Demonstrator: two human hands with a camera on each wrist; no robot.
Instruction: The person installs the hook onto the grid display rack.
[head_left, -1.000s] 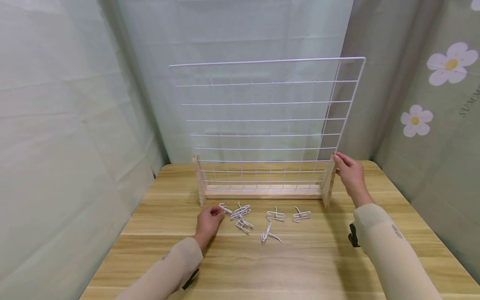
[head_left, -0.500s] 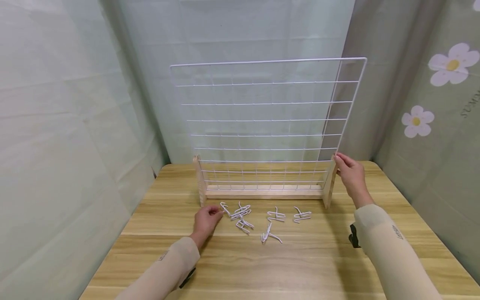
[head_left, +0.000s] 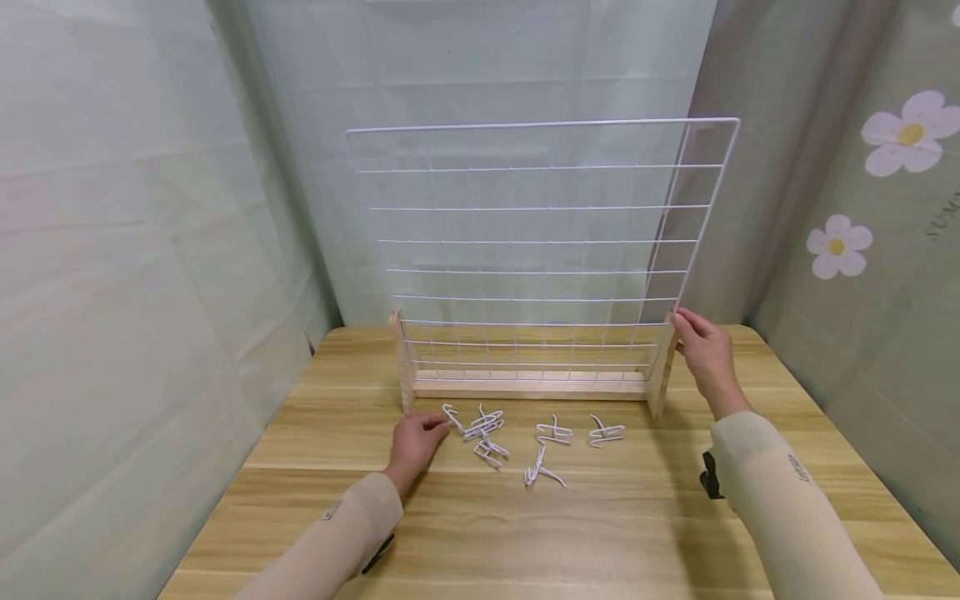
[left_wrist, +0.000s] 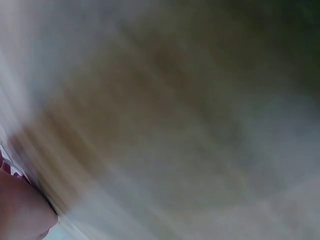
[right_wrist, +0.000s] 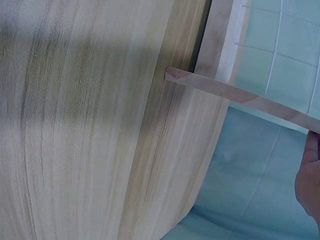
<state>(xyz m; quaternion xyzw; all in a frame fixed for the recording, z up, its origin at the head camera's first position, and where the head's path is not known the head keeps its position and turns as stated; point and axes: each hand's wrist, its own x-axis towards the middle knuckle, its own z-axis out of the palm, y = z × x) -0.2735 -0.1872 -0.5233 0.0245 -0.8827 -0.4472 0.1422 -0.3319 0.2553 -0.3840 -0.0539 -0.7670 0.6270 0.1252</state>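
A white wire grid panel (head_left: 525, 242) stands upright in a wooden base (head_left: 525, 389) at the back of the table. My right hand (head_left: 707, 354) pinches the top of the base's right wooden upright (head_left: 660, 375), where the panel's side wire meets it. That upright (right_wrist: 240, 95) also shows in the right wrist view, with part of the hand (right_wrist: 309, 185) at the edge. My left hand (head_left: 415, 446) pinches the leftmost white wire hook (head_left: 452, 414), beside a small cluster of hooks (head_left: 483, 427). The left wrist view is mostly blurred, showing only part of the left hand (left_wrist: 22, 207).
More white wire hooks lie in front of the base: one at the middle (head_left: 554, 432), another to the right (head_left: 606, 432) and one nearer me (head_left: 540, 472). The wooden table (head_left: 585, 542) is bordered by pale curtains (head_left: 150, 250) behind and at both sides.
The leftmost hook has turned slightly at my left fingertips, and the left hand has shifted only a little. My right hand keeps its place on the upright. The head view has shifted slightly.
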